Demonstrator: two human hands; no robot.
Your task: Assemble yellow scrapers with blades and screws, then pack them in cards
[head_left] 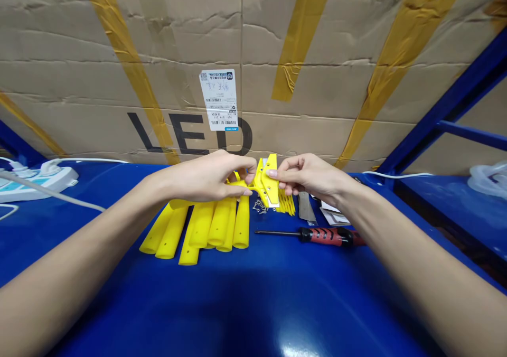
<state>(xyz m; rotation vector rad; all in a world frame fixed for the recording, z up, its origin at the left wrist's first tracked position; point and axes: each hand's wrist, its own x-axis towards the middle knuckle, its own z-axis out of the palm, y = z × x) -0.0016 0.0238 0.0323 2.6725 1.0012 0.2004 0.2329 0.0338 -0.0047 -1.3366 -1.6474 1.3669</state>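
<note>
My left hand [209, 175] is closed around a yellow scraper head [258, 181], whose forked end points right. Between thumb and fingers, my right hand [307, 172] pinches a yellow cover plate [271, 185] with small holes, laid against that head. A thin pale strip, like a blade, shows at the edges between the two yellow parts. Below my left hand lie several yellow tube handles [198, 225]. Small screws [260, 206] are scattered under the held parts, beside a group of more yellow plates [286, 204]. My fingers partly hide the scraper head.
A red and black screwdriver [327, 236] lies right of the handles on the blue table [237, 304]. Behind it are a small greyish packet [306, 208] and papers [335, 214]. A large cardboard box [253, 45] stands at the back. A white power strip [51, 182] with cables is at left.
</note>
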